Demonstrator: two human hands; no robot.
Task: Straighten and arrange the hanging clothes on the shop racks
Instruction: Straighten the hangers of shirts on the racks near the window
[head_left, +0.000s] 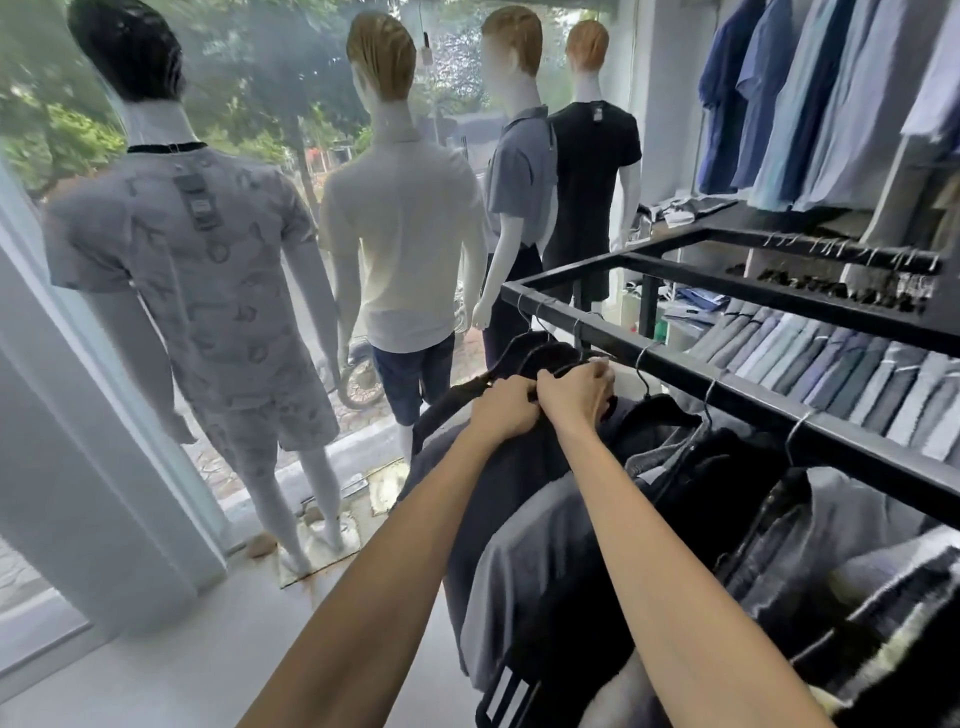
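Fingers (525, 411) of the left hand (506, 410) and right hand (574, 395) pinch a dark shirt (545, 357), likely squaring it on the rack (727, 396)

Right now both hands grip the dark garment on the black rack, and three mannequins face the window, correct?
No: the head view shows four mannequins, not three. Left hand and right hand do grip the dark garment on the black rack.
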